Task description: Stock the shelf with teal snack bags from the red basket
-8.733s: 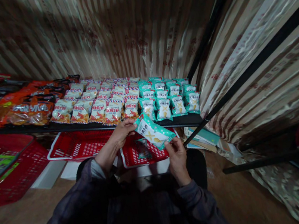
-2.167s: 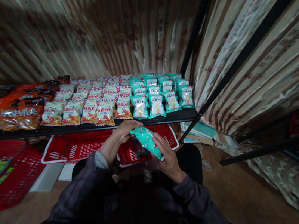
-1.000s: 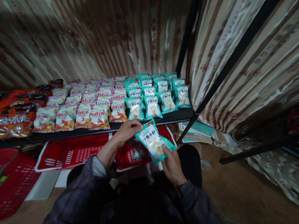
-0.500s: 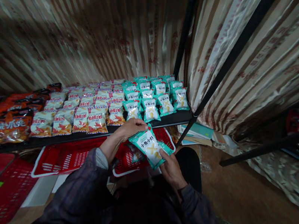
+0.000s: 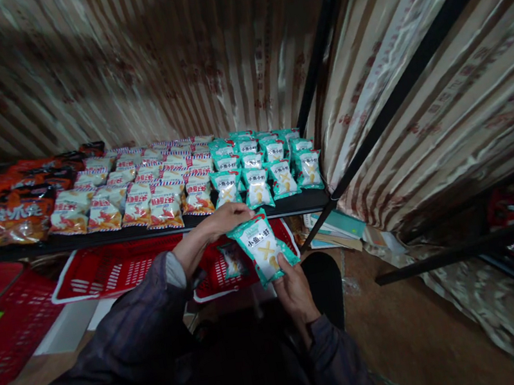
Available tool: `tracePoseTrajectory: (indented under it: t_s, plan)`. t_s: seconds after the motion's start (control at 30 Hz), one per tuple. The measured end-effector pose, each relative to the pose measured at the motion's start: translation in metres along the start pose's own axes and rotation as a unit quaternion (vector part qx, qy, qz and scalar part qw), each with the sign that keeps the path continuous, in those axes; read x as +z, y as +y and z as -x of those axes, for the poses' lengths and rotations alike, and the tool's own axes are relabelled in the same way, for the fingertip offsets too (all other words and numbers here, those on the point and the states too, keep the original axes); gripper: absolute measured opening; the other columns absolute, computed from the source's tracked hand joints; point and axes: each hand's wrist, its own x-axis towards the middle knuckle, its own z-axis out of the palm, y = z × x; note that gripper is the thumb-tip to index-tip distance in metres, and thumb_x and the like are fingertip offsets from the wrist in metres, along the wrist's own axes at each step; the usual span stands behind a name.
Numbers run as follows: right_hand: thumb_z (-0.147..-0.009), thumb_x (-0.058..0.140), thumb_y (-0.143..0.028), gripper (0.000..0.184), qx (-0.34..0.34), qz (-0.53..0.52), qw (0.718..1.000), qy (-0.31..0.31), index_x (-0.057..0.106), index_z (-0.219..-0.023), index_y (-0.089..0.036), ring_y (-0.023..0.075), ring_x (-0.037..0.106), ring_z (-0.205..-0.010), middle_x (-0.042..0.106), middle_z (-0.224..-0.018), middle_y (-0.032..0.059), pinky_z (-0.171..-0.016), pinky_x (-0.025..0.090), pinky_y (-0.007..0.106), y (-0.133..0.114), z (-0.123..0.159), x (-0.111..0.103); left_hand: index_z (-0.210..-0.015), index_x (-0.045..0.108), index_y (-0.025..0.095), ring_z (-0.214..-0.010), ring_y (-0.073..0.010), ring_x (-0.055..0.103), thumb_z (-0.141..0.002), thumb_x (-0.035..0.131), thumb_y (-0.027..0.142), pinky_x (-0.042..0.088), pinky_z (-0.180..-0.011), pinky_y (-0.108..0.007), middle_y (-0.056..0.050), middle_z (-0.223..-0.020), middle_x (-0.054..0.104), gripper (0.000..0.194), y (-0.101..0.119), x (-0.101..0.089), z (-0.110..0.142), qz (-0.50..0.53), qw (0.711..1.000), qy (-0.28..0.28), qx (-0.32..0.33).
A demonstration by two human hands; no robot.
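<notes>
A teal-and-white snack bag [image 5: 261,244] is held tilted in front of the shelf, its printed face towards me. My right hand [image 5: 294,287] grips its lower right side, with the thumb on the front. At the top edge, the fingers of my left hand [image 5: 227,219] are closed on the bag's corner. Another teal edge shows behind the bag near my right thumb, perhaps a second bag. Just beyond my hands, matching teal bags [image 5: 256,186] stand in rows on the black shelf [image 5: 295,203].
White-and-orange snack bags [image 5: 164,207] and large orange bags [image 5: 10,209] fill the shelf leftwards. Below are a red basket [image 5: 99,273] and another [image 5: 211,271] holding a bag. A black post [image 5: 355,167] slants at right, near cardboard and papers [image 5: 340,225]. Striped curtains hang behind.
The held bag has turned slightly more upright and shifted a little right. A bag in the red basket below shows more. Both hands keep their hold.
</notes>
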Motion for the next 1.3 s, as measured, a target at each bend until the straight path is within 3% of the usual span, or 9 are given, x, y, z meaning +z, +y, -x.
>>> tracePoseTrajectory:
  t_s: [0.13, 0.3, 0.47, 0.67, 0.8, 0.93, 1.07, 1.3]
  plan:
    - [-0.071, 0.077, -0.04, 0.038, -0.021, -0.018, 1.0, 0.013, 0.068, -0.101, -0.019, 0.0234, 0.071, -0.096, 0.075, -0.098, 0.007, -0.088, 0.057, 0.038, 0.0, -0.004, -0.001, -0.064, 0.064, 0.017, -0.05, -0.0082, 0.046, -0.058, 0.078, 0.047, 0.032, -0.048, -0.021, 0.004, -0.055, 0.054, 0.034, -0.004, -0.008, 0.011, 0.055, 0.996, -0.005, -0.064]
    - [-0.071, 0.077, -0.038, 0.045, -0.038, -0.028, 0.999, 0.024, 0.065, -0.11, -0.02, 0.0227, 0.068, -0.104, 0.074, -0.106, 0.0072, -0.094, 0.054, 0.039, 0.002, -0.007, 0.003, -0.071, 0.066, 0.014, -0.049, -0.0065, 0.049, -0.05, 0.086, 0.039, 0.031, -0.045, -0.018, 0.002, -0.06, 0.059, 0.038, -0.015, -0.007, 0.019, 0.146, 0.982, 0.02, -0.121]
    - [-0.068, 0.08, -0.033, 0.048, -0.033, -0.06, 0.996, 0.058, 0.064, -0.111, -0.02, 0.0207, 0.07, -0.099, 0.074, -0.106, 0.0058, -0.095, 0.054, 0.037, 0.005, -0.01, 0.005, -0.069, 0.063, 0.013, -0.049, -0.0056, 0.05, -0.052, 0.087, 0.032, 0.032, -0.045, -0.016, 0.002, -0.057, 0.058, 0.035, -0.025, -0.003, 0.022, 0.211, 0.965, 0.068, -0.143]
    - [-0.07, 0.078, -0.036, 0.045, -0.047, -0.034, 0.997, 0.05, 0.064, -0.109, -0.02, 0.0194, 0.071, -0.096, 0.075, -0.102, 0.0049, -0.091, 0.056, 0.034, 0.001, -0.01, 0.01, -0.069, 0.061, 0.015, -0.063, -0.0084, 0.059, -0.055, 0.085, 0.027, 0.049, -0.063, -0.021, 0.001, -0.067, 0.063, 0.031, -0.026, 0.006, 0.025, 0.276, 0.949, 0.104, -0.11]
    - [-0.074, 0.074, -0.04, 0.042, -0.054, 0.007, 0.997, 0.05, 0.064, -0.11, -0.021, 0.0205, 0.07, -0.097, 0.074, -0.106, 0.0067, -0.085, 0.058, 0.034, 0.001, -0.004, 0.014, -0.066, 0.057, 0.016, -0.065, -0.0086, 0.058, -0.055, 0.082, 0.025, 0.052, -0.07, -0.025, 0.003, -0.066, 0.06, 0.029, -0.027, 0.014, 0.023, 0.291, 0.936, 0.174, -0.091]
    - [-0.075, 0.072, -0.042, 0.04, -0.029, 0.049, 0.996, 0.066, 0.065, -0.109, -0.023, 0.0207, 0.07, -0.094, 0.074, -0.107, 0.0076, -0.075, 0.06, 0.032, 0.003, 0.003, 0.016, -0.067, 0.057, 0.016, -0.065, -0.0108, 0.056, -0.058, 0.077, 0.031, 0.049, -0.066, -0.025, 0.002, -0.067, 0.059, 0.027, -0.029, 0.017, 0.018, 0.247, 0.937, 0.239, -0.059]
    - [-0.068, 0.08, -0.039, 0.045, -0.009, 0.033, 0.998, 0.054, 0.066, -0.107, -0.022, 0.0192, 0.07, -0.092, 0.074, -0.101, 0.0052, -0.077, 0.059, 0.031, 0.002, 0.007, 0.018, -0.067, 0.055, 0.018, -0.061, -0.0121, 0.053, -0.064, 0.071, 0.034, 0.043, -0.059, -0.024, 0.003, -0.063, 0.056, 0.023, -0.031, 0.015, 0.014, 0.182, 0.942, 0.28, -0.029]
    - [-0.066, 0.082, -0.039, 0.041, 0.021, 0.053, 0.998, 0.012, 0.069, -0.102, -0.022, 0.0185, 0.069, -0.093, 0.075, -0.103, 0.0041, -0.08, 0.058, 0.032, 0.001, 0.007, 0.015, -0.068, 0.052, 0.02, -0.064, -0.0124, 0.051, -0.072, 0.058, 0.024, 0.04, -0.063, -0.023, 0.004, -0.061, 0.051, 0.008, -0.033, 0.011, 0.015, 0.074, 0.942, 0.325, 0.038]
